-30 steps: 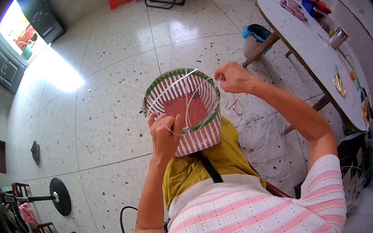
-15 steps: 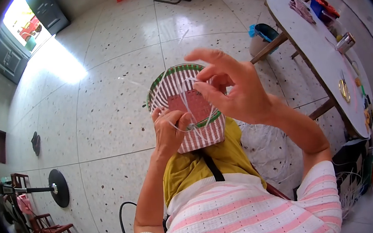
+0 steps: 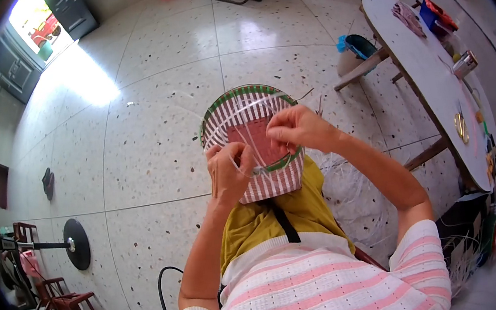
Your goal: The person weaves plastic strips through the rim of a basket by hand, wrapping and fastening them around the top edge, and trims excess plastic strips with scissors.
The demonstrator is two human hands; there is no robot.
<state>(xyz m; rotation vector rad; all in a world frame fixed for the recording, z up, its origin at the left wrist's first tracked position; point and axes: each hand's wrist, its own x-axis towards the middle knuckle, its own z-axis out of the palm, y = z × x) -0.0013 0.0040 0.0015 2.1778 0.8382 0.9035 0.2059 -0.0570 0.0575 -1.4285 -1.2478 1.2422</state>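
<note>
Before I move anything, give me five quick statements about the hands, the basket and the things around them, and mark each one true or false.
1. The left hand is at the near left part of the striped woven basket. True.
2. The right hand is over the table. False: the right hand is over the right part of the basket's opening, left of the table.
3. The basket's rim is banded in green. True.
4. Loose pale strips lie on the floor to the right of the basket. True.
5. The gold-handled scissors lie inside the basket. False: the gold-handled scissors lie on the table.
</note>
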